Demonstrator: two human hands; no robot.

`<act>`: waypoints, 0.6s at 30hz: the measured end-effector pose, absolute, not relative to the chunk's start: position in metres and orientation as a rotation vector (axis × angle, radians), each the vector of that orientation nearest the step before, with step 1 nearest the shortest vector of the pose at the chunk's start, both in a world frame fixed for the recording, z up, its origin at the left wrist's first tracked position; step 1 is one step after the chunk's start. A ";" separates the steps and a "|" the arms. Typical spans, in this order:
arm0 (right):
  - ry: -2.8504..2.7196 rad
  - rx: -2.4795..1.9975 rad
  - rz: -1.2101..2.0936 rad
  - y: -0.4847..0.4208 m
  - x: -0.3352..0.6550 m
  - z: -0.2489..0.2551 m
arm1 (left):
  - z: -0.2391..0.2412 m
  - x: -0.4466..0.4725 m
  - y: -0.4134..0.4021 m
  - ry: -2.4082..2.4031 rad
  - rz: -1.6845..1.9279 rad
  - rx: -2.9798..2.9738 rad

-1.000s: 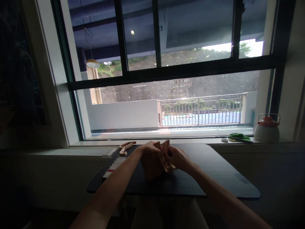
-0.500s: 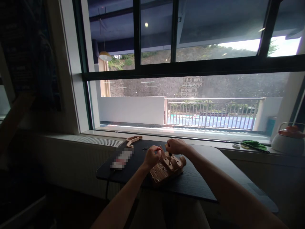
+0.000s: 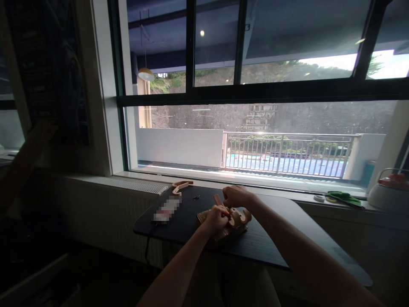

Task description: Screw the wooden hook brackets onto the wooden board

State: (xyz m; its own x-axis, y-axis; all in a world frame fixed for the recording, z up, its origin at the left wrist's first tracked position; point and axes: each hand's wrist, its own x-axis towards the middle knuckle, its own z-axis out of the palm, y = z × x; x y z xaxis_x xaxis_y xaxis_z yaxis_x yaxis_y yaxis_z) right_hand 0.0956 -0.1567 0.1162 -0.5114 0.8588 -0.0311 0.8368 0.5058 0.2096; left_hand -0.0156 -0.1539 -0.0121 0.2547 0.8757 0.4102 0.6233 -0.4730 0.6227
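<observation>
On the dark table [image 3: 271, 243] lies a wooden board [image 3: 202, 217] bearing curved wooden hooks [image 3: 245, 215]. My right hand [image 3: 237, 195] is closed above the hooks, around what looks like a screwdriver; its dark shaft showed beneath this fist a moment earlier but is mostly hidden now. Low over the board, my left hand [image 3: 216, 220] has its fingers pinched together beside one hook's base, below my right fist. Whatever sits between those fingers is too small and covered to make out. A flat wooden hook end [image 3: 217, 199] sticks up behind my left hand.
Loose wooden hooks [image 3: 182, 186] lie at the table's far left corner, with small dark screws [image 3: 197, 197] nearby. A blurred-out item [image 3: 168, 209] is on the left. Green cloth [image 3: 345, 199], tape rolls [image 3: 318, 198] and a white kettle [image 3: 386, 194] stand along the sill. Another person's arm [image 3: 28, 160] shows far left.
My left hand has moved right and down, from the upright hook end to the hook's base under my right fist. My right hand stays nearly in place. The view has shifted slightly.
</observation>
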 end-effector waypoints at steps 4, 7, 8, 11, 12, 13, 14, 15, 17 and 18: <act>2.633 1.460 0.329 -0.163 0.082 0.109 | -0.020 -0.013 -0.154 1.438 1.030 2.224; 2.673 1.483 0.392 -0.164 0.078 0.101 | -0.023 -0.012 -0.153 1.478 1.039 2.234; 2.688 1.505 0.417 -0.164 0.078 0.099 | -0.024 -0.011 -0.153 1.480 1.040 2.242; 2.719 1.600 0.482 -0.158 0.083 0.094 | -0.024 -0.011 -0.154 1.472 1.049 2.280; 2.724 1.632 0.495 -0.156 0.086 0.092 | -0.024 -0.011 -0.154 1.471 1.058 2.293; 2.729 1.659 0.502 -0.153 0.088 0.091 | -0.025 -0.011 -0.155 1.473 1.069 2.303; 2.735 1.677 0.503 -0.151 0.090 0.089 | -0.025 -0.011 -0.156 1.475 1.078 2.312; 2.742 1.689 0.499 -0.149 0.092 0.088 | -0.025 -0.011 -0.157 1.477 1.084 2.320; 2.760 1.699 0.479 -0.147 0.093 0.086 | -0.025 -0.011 -0.159 1.476 1.089 2.335; 2.770 1.699 0.463 -0.147 0.093 0.086 | -0.025 -0.011 -0.160 1.475 1.090 2.342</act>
